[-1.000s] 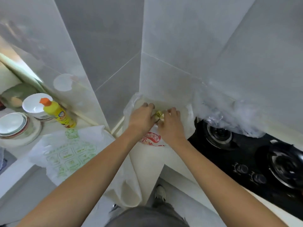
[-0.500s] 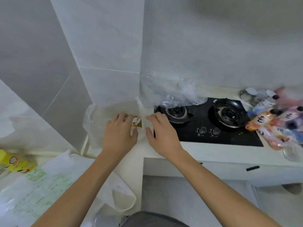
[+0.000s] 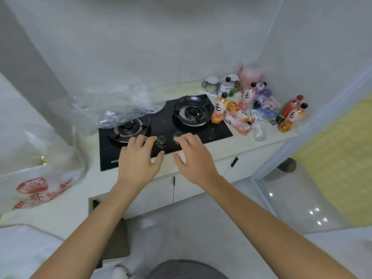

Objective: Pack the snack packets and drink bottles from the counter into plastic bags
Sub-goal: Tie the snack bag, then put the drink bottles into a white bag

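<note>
- Both hands, left (image 3: 138, 160) and right (image 3: 193, 158), hover empty over the stove's (image 3: 217, 129) front edge, each grip loose, fingers spread.
- Bottles (image 3: 247, 109) and packets crowd the surface's right corner by the wall.
- Bags: clear (image 3: 120, 105) over the left burner, printed (image 3: 38, 190) far left.

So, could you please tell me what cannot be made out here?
- Head view: contents of the printed plastic bag, cut by the left edge and blurred.
- Labels on the drink bottles: too small.
- Left burner: partly hidden under the clear plastic bag.
</note>
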